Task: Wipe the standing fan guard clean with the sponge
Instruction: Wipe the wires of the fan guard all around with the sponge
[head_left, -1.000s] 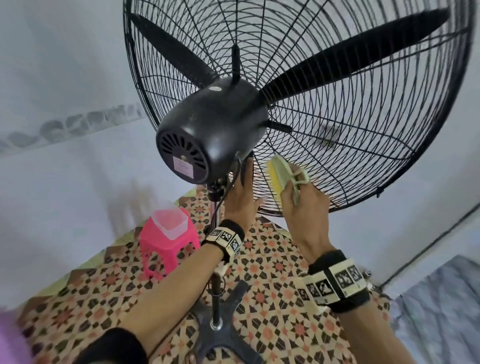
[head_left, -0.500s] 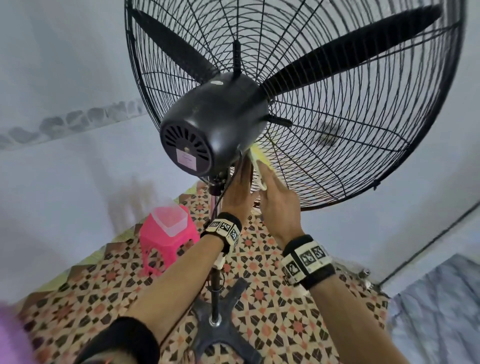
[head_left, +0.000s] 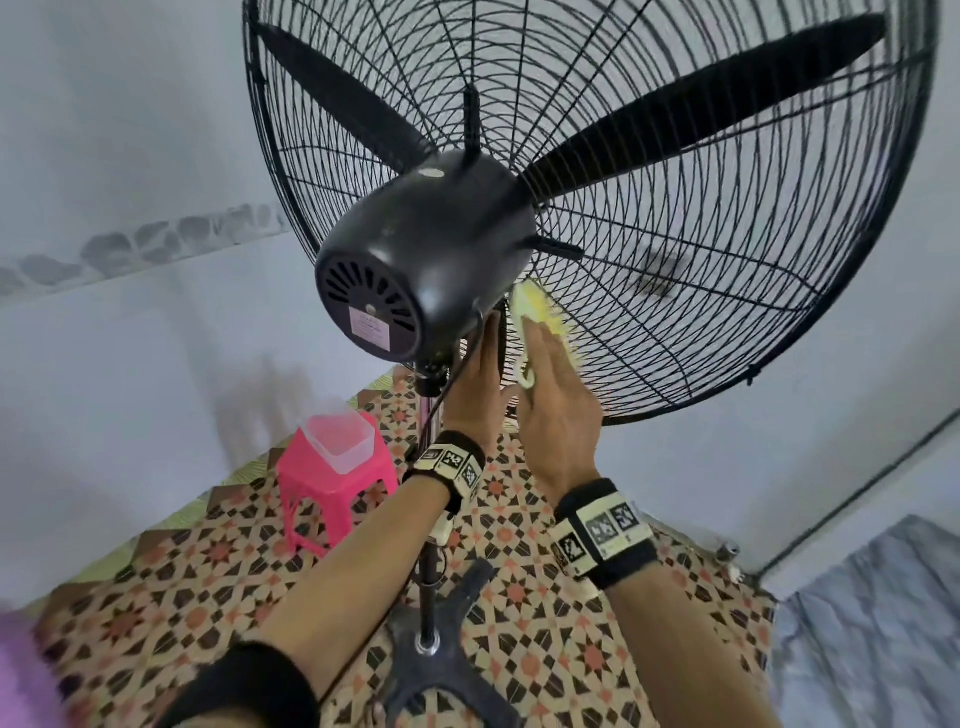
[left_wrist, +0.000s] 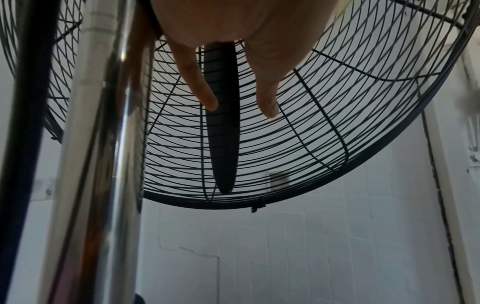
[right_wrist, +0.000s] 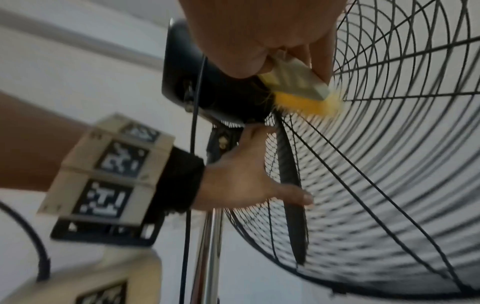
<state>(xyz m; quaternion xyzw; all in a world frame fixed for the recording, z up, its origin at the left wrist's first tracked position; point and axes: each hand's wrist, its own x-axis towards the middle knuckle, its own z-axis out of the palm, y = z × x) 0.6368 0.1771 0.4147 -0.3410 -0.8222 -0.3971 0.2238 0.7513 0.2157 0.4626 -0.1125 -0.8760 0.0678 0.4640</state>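
The right hand (head_left: 558, 410) holds the sponge (head_left: 540, 317) against the rear guard (head_left: 727, 291), fingers laid along its back and thumb pinching its edge in the wrist view. The sponge sits mid-frame, just right of the motor (head_left: 431, 260), its long axis running up along the spokes toward the hub; unwiped wire fans out right and upward from the grip. The left hand (head_left: 475, 395), fingers straight, presses flat on the guard just left of the sponge, beside the pole (left_wrist: 103, 144). The right hand is the one on the job. A pale sticker on the motor's back carries print too small to read. The wristbands show black-and-white coded squares.
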